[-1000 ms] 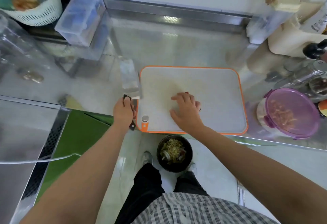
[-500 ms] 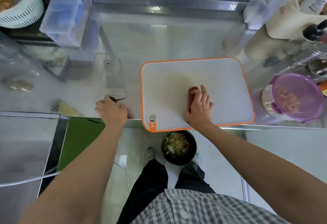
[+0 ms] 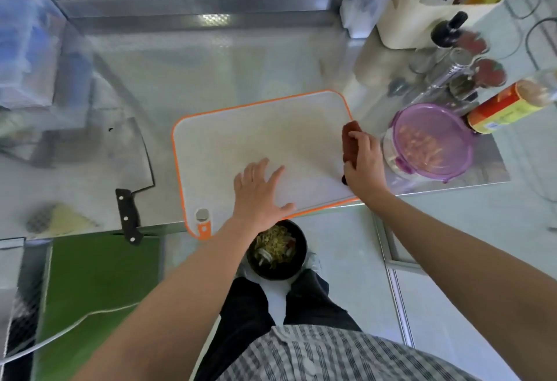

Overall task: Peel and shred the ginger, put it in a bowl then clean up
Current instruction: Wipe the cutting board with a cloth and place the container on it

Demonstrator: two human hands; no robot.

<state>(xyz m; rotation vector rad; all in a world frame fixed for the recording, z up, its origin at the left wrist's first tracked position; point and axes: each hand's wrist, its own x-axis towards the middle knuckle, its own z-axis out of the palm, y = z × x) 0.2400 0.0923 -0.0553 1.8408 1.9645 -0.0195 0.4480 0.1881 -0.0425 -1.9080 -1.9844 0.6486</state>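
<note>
Clean-up step, I judge. My left hand (image 3: 261, 191) lies flat, fingers spread, steadying the white orange-rimmed plastic cutting board (image 3: 256, 133). My right hand (image 3: 364, 165) grips a dark red cloth (image 3: 350, 139) at its right edge. Pale ginger-like shreds fill the black round bowl (image 3: 278, 273) on the floor. Next move: wipe across the board.

Container (image 3: 431, 142): purple lid, near tabletop's (image 3: 211, 73) right edge.
Bottle (image 3: 506, 106): red-and-yellow label, just behind container.
Jars (image 3: 489, 71): red caps, clustered back right.
Boxes (image 3: 27, 58): clear plastic, far left, blurred.
Mat (image 3: 99, 275): green, on floor (image 3: 452, 245).
</note>
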